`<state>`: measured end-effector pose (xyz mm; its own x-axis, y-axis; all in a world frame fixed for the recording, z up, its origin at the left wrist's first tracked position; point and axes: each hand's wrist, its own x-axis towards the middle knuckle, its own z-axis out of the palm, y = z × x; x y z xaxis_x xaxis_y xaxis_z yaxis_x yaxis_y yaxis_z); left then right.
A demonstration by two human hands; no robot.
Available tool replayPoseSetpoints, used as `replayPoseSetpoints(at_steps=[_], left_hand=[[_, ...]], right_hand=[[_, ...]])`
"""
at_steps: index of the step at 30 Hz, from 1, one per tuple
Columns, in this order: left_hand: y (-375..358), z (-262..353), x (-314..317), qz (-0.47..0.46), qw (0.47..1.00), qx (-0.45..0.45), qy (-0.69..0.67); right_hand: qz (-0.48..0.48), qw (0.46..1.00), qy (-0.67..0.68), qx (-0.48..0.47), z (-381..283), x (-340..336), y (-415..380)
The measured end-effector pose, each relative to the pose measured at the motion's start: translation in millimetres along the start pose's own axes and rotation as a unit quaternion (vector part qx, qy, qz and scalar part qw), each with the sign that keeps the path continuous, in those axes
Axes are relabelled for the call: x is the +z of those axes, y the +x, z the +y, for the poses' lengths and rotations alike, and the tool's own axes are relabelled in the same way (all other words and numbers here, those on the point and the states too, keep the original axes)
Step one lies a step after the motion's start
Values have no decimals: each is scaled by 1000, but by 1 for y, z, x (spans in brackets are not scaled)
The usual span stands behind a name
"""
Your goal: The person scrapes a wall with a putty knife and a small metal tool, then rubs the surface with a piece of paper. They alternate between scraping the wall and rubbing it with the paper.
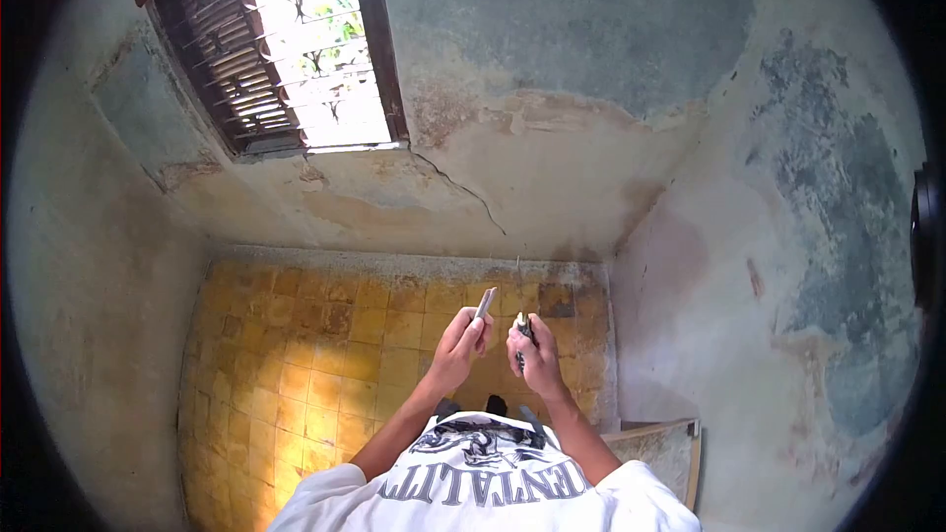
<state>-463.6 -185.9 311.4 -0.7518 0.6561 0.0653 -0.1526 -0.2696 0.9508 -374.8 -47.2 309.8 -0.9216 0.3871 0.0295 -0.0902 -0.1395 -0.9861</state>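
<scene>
My left hand (460,343) is closed around a thin, light-coloured flat piece (486,301), which sticks up past the fingers and leans slightly right. Close by on the right, my right hand (538,357) grips a small dark object (524,329) with a pale tip at its top; what it is cannot be made out. A narrow gap separates the two hands, and the held things do not touch. Both hands are in front of my white printed shirt, above the tiled floor.
Yellow floor tiles (325,365) spread below, sunlit at the left. A barred window (325,49) with slatted shutter is in the stained, cracked wall (552,177) ahead. At the lower right stands a wood-edged panel (693,463). A dark object (923,236) is at the right edge.
</scene>
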Motion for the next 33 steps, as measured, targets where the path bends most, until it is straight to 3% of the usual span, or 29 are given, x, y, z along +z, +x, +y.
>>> replayPoseSetpoints(at_steps=[3, 7, 13, 16, 20, 23, 30, 33], left_hand=[[19, -2, 6, 19, 998, -40, -39], [59, -7, 4, 61, 992, -79, -78], [150, -5, -32, 44, 998, -36, 6], [212, 6, -50, 26, 999, -17, 21], [303, 31, -58, -3, 997, 75, 19], [358, 59, -59, -25, 989, 104, 102], [444, 107, -44, 25, 978, 180, 98], [469, 111, -39, 81, 968, 204, 126]], right_hand=[[15, 999, 23, 41, -5, -17, 24], [2, 999, 33, 17, -4, -32, 67], [-32, 993, 107, 32, -11, -40, 159], [-8, 1000, -11, -11, -21, -43, 213], [2, 997, -8, -82, -43, -45, 285], [12, 994, -32, -101, -73, -40, 331], [1, 988, -57, -142, -118, -25, 432], [-19, 975, -89, -201, -132, -24, 466]])
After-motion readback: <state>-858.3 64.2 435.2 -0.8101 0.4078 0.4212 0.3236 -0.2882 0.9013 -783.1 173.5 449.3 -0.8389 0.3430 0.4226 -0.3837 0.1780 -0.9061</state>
